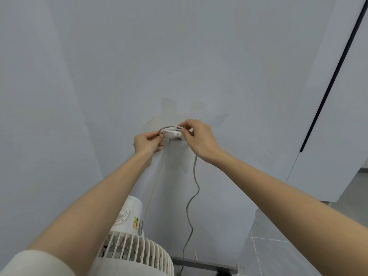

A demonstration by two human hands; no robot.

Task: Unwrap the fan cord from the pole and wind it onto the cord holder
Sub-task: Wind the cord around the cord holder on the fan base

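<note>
- The cord holder (172, 134), a small white piece fixed to the pale grey wall (179, 56), is the landmark; its long axis runs left to right across the wall.
- The grey cord (194, 184) arches in a flat loop over the top of the cord holder, following that same left-right axis, then drops below the holder's right end and hangs in loose waves down toward the floor (278, 253).
- The left hand (147, 143), just left of the cord holder, has its fingers closed in a pinch on the left end of the loop.
- The right hand (196, 136), at the holder's right end, has its fingertips pinched on the cord and resting against the holder's body.
- Below and left of the cord holder stands the white fan (131, 242); its ribbed grille faces the camera, with a round dial on the motor housing above it.
- A small yellow and red label (136, 223) sits on the housing beside the dial; its print is too small to read.
- A thin pale line runs down the wall from under the holder toward the fan.
</note>
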